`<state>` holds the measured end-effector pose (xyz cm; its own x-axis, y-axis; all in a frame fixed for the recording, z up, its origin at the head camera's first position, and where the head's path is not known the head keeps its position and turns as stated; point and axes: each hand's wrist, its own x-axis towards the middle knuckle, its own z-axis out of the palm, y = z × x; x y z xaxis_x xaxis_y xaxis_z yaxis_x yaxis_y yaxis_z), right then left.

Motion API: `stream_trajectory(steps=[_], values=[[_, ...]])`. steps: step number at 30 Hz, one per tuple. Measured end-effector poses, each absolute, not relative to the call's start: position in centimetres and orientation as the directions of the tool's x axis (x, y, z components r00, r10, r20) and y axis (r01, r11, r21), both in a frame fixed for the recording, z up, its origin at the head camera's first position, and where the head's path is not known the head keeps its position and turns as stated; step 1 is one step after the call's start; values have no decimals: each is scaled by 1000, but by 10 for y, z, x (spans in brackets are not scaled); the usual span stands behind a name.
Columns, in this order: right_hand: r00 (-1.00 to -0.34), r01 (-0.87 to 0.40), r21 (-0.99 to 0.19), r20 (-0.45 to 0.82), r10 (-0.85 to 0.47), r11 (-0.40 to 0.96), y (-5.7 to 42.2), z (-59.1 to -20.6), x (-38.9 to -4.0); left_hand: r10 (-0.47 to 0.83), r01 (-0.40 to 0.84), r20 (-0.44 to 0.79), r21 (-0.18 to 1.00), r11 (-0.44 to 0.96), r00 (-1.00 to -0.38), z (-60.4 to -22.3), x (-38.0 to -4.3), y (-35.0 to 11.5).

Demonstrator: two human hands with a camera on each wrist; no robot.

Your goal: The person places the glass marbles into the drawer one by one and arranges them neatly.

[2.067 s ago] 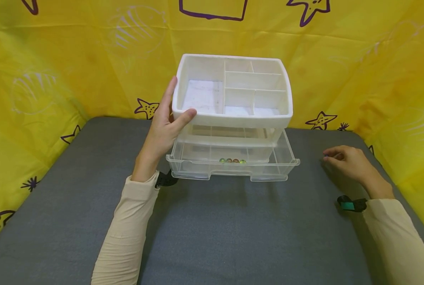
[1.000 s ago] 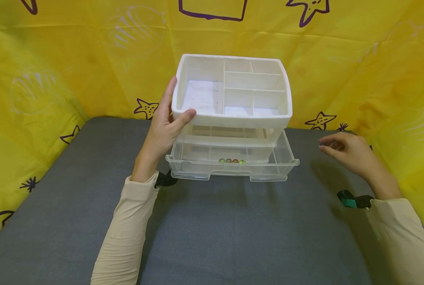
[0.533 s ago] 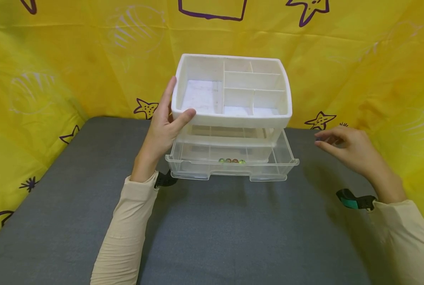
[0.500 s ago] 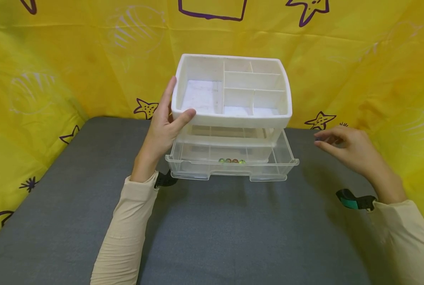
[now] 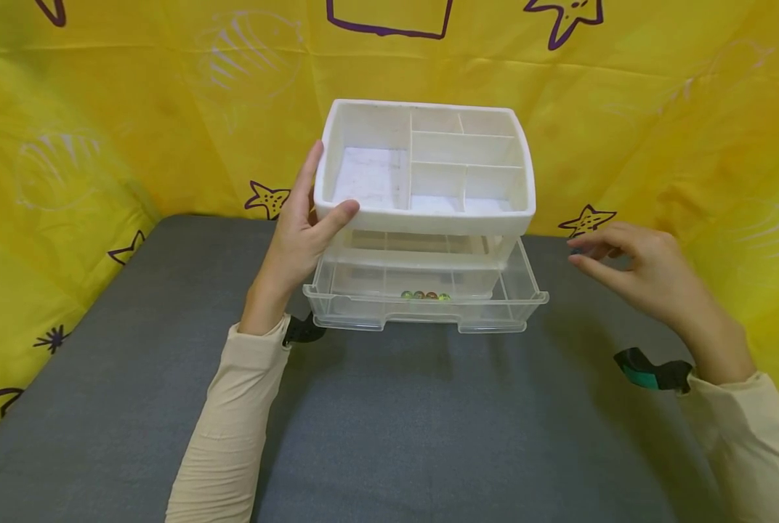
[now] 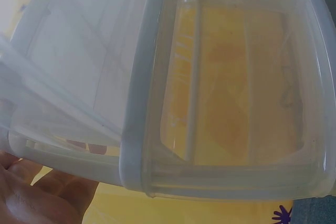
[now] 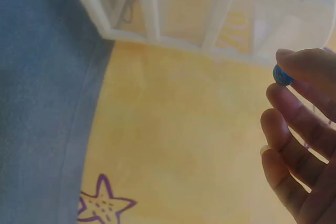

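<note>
A white drawer organizer (image 5: 429, 222) with a divided top tray stands at the back middle of the table. My left hand (image 5: 294, 236) grips its upper left side, thumb over the front rim; in the left wrist view the fingers (image 6: 58, 195) show at the organizer's edge. A clear drawer (image 5: 346, 309) sticks out at the front, with several green and reddish marbles (image 5: 432, 296) in a row inside. To the right, raised above the table, my right hand (image 5: 654, 276) pinches a blue marble (image 7: 282, 75) between thumb and fingertips, apart from the organizer.
The grey cloth-covered table (image 5: 422, 428) extends in front of the organizer and to both sides. Close behind and at the sides hangs a yellow sheet (image 5: 167, 109) printed with starfish and fish.
My right hand has lifted from the table at the right and moved slightly left toward the organizer, carrying the blue marble. The left hand, organizer, drawer and its marbles have stayed put.
</note>
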<state>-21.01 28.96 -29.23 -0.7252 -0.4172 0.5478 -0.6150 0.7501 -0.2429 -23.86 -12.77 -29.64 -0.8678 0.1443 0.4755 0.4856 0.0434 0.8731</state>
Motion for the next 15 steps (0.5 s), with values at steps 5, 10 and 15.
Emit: stream_trajectory(steps=[5, 10, 15], values=[[-690, -648, -216, 573, -442, 731, 284, -287, -207, 144, 486, 475, 873, 51, -868, -296, -238, -128], [-653, -681, -205, 603, -457, 703, 277, -281, -204, 148, 491, 480, 870, 51, -865, -296, -238, -127], [-609, -724, -203, 637, -473, 659, 268, -275, -198, 146, 486, 474, 873, 53, -868, -296, -238, -128]])
